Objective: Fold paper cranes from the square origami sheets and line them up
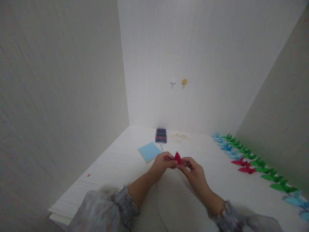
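A small red folded paper piece (178, 158) is held upright above the white table, its points facing up. My left hand (165, 163) pinches it from the left between thumb and fingers. From the right, my right hand (191, 168) grips its lower edge, thumb below and fingers curled behind. The fingers partly cover the paper's base. Just left of my left hand lies a stack of square blue paper (149, 152) with an orange edge showing underneath.
Rows of folded paper cranes stand along the right side: green (263, 169), blue (227, 147) and red (246, 169). A blurred dark device (161, 135) with a cable (158, 203) sits near the back wall. Two hooks (184, 82) are on the wall. A red scrap (88, 175) lies at left.
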### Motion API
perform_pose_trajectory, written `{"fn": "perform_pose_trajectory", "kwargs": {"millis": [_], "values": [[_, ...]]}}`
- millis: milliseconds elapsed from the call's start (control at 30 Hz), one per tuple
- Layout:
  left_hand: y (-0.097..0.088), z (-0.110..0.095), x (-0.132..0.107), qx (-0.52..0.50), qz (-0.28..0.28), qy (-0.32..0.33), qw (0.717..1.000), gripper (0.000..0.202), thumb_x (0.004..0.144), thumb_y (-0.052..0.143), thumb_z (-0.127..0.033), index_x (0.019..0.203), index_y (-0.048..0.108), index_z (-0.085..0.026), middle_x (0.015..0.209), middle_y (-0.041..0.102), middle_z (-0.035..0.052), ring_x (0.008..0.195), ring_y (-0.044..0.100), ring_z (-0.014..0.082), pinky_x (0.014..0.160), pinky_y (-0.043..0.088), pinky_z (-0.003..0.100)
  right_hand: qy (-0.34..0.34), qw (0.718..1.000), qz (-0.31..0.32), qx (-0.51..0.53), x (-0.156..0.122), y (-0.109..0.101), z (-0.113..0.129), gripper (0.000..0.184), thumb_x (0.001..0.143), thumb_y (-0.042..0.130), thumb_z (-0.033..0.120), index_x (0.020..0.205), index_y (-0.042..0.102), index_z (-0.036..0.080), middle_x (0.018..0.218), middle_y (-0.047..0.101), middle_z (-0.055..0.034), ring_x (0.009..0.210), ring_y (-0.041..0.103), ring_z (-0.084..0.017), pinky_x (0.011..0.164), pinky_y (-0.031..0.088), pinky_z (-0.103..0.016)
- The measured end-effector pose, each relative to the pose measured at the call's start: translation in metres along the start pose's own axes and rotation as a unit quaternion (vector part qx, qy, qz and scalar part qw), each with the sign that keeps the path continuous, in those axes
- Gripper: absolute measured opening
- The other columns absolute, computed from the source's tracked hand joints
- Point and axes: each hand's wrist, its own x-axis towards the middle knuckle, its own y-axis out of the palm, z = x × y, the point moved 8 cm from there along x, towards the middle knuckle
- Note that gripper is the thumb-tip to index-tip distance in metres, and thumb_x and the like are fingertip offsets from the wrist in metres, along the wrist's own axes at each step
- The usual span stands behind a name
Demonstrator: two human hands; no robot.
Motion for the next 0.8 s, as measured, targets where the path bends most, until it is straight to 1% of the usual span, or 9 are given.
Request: {"fn": "perform_pose_trajectory", "kwargs": {"millis": [133,333,467,600,800], "values": [[-0.002,-0.002,0.0,0.004,-0.011,0.005,1.0,0.029,0.048,0.072,-0.026,0.063,0.052,-0.011,0.054,0.057,-0.0006,0.048,0.05,0.0078,0.053,0.038,0.022,0.024,0.999,0.002,0.028,0.0,0.001,-0.004,0.02,0.064,0.061,0.033,0.076,0.053,0.019,0.066,0.06,-0.0015,0.061,0.057,-0.017,0.06,0.044,-0.029],[-0.003,-0.007,-0.001,0.034,-0.025,0.017,0.999,0.026,0.051,0.069,-0.029,0.064,0.056,-0.011,0.054,0.057,-0.0001,0.05,0.05,0.0087,0.055,0.039,0.023,0.054,0.989,0.017,0.138,-0.001,0.006,-0.009,0.016,0.068,0.058,0.032,0.076,0.053,0.019,0.067,0.06,-0.001,0.061,0.059,-0.015,0.06,0.045,-0.026],[-0.001,-0.01,-0.002,0.047,-0.02,0.022,0.998,0.026,0.054,0.067,-0.031,0.068,0.06,-0.011,0.055,0.057,0.0008,0.051,0.05,0.0088,0.055,0.038,0.023,0.084,0.982,0.01,0.167,-0.001,0.007,-0.012,0.019,0.067,0.059,0.034,0.075,0.054,0.018,0.065,0.06,-0.0016,0.06,0.059,-0.015,0.059,0.045,-0.027],[-0.001,-0.009,-0.002,0.049,-0.012,0.022,0.998,0.024,0.056,0.066,-0.03,0.069,0.061,-0.01,0.057,0.058,0.0014,0.052,0.049,0.0089,0.056,0.038,0.023,0.097,0.976,0.014,0.195,-0.001,0.009,-0.012,0.02,0.065,0.06,0.036,0.073,0.056,0.017,0.063,0.06,-0.0012,0.058,0.057,-0.015,0.058,0.044,-0.027],[0.002,-0.008,-0.002,0.044,0.015,0.039,0.998,0.019,0.058,0.065,-0.026,0.068,0.06,-0.011,0.057,0.056,0.0004,0.051,0.047,0.0077,0.055,0.036,0.021,0.11,0.962,0.04,0.246,-0.001,0.016,-0.014,0.016,0.064,0.062,0.03,0.07,0.057,0.016,0.061,0.06,-0.0009,0.055,0.054,-0.013,0.056,0.042,-0.025]]}}
